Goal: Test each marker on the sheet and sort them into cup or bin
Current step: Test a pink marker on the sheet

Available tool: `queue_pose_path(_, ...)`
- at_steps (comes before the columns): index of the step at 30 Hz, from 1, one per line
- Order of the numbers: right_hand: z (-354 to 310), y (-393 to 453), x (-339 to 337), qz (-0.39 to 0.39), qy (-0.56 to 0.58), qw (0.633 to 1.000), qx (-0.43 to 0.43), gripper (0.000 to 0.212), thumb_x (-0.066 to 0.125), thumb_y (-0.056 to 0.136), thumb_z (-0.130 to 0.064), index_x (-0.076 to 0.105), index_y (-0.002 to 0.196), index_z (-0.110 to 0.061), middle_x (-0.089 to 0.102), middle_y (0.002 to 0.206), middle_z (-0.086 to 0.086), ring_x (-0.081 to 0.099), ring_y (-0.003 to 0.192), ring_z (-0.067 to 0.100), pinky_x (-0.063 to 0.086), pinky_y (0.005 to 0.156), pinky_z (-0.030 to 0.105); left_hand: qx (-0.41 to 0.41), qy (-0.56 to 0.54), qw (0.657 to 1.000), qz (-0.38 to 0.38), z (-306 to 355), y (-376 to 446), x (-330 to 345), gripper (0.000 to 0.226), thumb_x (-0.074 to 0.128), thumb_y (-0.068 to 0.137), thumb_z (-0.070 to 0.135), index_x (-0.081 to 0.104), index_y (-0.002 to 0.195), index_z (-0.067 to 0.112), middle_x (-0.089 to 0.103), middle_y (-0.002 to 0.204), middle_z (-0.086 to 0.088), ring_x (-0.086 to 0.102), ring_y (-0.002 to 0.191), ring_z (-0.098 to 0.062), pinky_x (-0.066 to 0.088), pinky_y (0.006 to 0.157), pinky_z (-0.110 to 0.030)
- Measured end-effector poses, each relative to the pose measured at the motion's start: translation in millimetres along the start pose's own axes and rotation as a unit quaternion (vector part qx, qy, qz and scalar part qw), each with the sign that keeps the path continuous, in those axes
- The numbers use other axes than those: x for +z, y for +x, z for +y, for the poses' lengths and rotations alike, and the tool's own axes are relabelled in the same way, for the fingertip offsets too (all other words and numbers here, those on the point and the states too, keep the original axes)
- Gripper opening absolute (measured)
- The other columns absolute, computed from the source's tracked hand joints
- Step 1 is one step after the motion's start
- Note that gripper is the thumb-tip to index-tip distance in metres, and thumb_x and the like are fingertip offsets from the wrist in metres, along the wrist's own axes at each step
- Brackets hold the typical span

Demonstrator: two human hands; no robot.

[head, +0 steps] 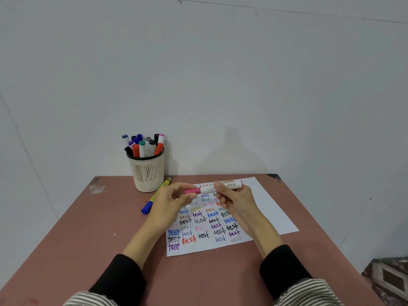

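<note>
Holding a pink marker (212,188) level above the test sheet (260,208), left hand (170,199) pinches its cap, right hand (234,199) grasps the barrel; sheet nearly filled, mesh cup (147,173) at eleven o'clock crowded, blue-capped yellow marker (155,195) seemingly untested, bin unseen

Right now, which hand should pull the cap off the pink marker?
Left hand: it already pinches the pink cap end of the pink marker, while the right hand grips the white barrel.

Black sleeves (119,277) — striped grey-and-white cloth beneath.
</note>
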State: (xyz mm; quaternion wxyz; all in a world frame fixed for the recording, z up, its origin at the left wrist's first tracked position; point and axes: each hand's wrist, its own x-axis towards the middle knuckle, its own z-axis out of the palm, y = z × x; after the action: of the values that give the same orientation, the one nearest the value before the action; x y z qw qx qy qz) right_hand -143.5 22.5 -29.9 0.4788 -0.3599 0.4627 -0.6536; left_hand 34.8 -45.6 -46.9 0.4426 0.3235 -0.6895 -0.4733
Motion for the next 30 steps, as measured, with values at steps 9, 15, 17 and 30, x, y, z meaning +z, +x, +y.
queue_pose_path(9, 0, -2, 1, -0.020, 0.000, 1.000, -0.009, 0.025, 0.076, 0.073, -0.018, 0.067, 0.085, 0.002, 0.051, 0.060, 0.005, 0.041, 0.052, 0.010, 0.038, 0.048, 0.020, -0.037, 0.031, 0.997, -0.053, 2, 0, 3, 0.029, 0.052, 0.099, 0.023, 0.066, 0.080, 0.005, 0.050, 0.059, 0.009, 0.046, 0.052, -0.011, 0.046, 0.046, -0.028)
queue_pose_path(15, 3, 0, 3, 0.051, 0.013, 0.998, -0.023, 0.028, 0.064, 0.090, -0.030, 0.058, 0.077, -0.006, 0.046, 0.062, 0.002, 0.040, 0.052, 0.011, 0.037, 0.053, 0.022, 0.006, 0.096, 0.995, -0.003, 14, -15, 21, 0.021, 0.046, 0.099, 0.039, 0.058, 0.110, 0.027, 0.059, 0.088, 0.011, 0.057, 0.080, -0.004, 0.048, 0.070, -0.021)
queue_pose_path(17, 5, 3, -3, 0.126, -0.034, 0.991, -0.035, 0.030, 0.053, 0.098, -0.033, 0.055, 0.080, -0.009, 0.049, 0.067, 0.004, 0.045, 0.057, 0.012, 0.041, 0.056, 0.023, 0.005, 0.182, 0.983, 0.003, 5, -19, 21, 0.038, 0.044, 0.098, 0.047, 0.043, 0.132, 0.030, 0.052, 0.118, 0.011, 0.051, 0.109, -0.004, 0.042, 0.088, -0.020)
queue_pose_path(30, -3, -34, -26, 0.198, 0.006, 0.980, -0.004, 0.041, 0.034, 0.102, -0.050, 0.047, 0.099, -0.011, 0.038, 0.060, -0.001, 0.035, 0.043, 0.010, 0.034, 0.038, 0.022, 0.042, 0.449, 0.892, 0.026, -1, -39, 40, 0.032, 0.037, 0.103, 0.030, 0.054, 0.128, 0.017, 0.052, 0.132, 0.001, 0.048, 0.123, -0.019, 0.031, 0.108, -0.039)
